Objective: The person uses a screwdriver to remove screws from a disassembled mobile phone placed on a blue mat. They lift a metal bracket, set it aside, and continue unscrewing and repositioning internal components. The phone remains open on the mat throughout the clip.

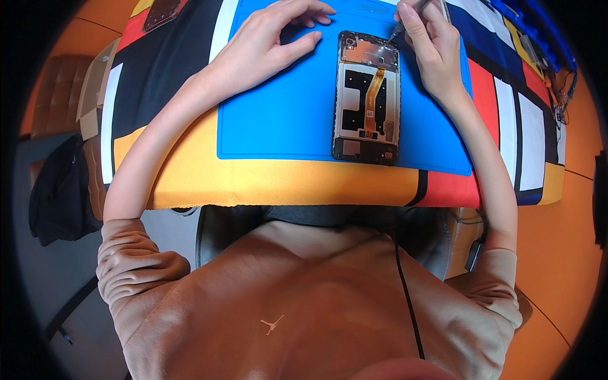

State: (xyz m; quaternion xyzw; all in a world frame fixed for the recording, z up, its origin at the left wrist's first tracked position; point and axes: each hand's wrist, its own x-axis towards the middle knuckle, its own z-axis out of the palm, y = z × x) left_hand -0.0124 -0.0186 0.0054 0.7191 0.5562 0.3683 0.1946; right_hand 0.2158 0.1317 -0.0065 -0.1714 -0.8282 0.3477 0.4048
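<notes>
An opened smartphone [350, 104] lies on a blue work mat [272, 130], its back cover off. An orange ribbon cable [375, 95] runs down the middle of it, with a dark board section at the far end. My right hand [437, 54] grips a slim screwdriver [397, 30], whose dark tip is at the phone's far right corner. Whether the tip touches a screw is too small to tell. To the left of the phone, my left hand [275, 41] hovers over or rests on the mat, fingers apart and holding nothing.
Another dark phone [162, 14] lies at the table's far left. A multicoloured cloth [253, 183] covers the table. Blue bins [538, 31] stand at the far right, with cables near them. A black cord [405, 285] hangs down in front of my chest.
</notes>
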